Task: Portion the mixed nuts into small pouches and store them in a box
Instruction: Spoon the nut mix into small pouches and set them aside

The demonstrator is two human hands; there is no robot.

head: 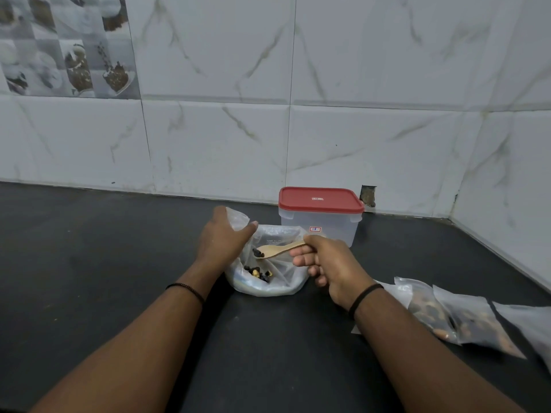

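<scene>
Nearest to the person, on the right of the dark counter [89, 263], lie the filled pouches [447, 317], flat and overlapping one another, well apart from the work in the middle. A little farther, the right hand [325, 263] grasps the handle of a wooden spoon [278, 251] with curled fingers; the bowl of the spoon carries a few dark pieces and points left, over the open nut bag [268, 275]. Only a small remainder of mixed nuts [258, 272] lies at the bottom of this bag. The left hand [222, 236] grips a small pouch [237, 219] by its upper part and holds it upright, just beside the spoon.

To do this step well, I think the left hand must keep the mouth of the pouch wide and low — close above the bag, so that any fallen nut returns there. The spoon should go inside the mouth before it tilts (a slow tilt is safer with such a shallow bowl).

Farthest, against the tiled wall [357, 84], stands the box [320, 225] — its red lid [320, 198] on, so it needs opening before storing.
</scene>
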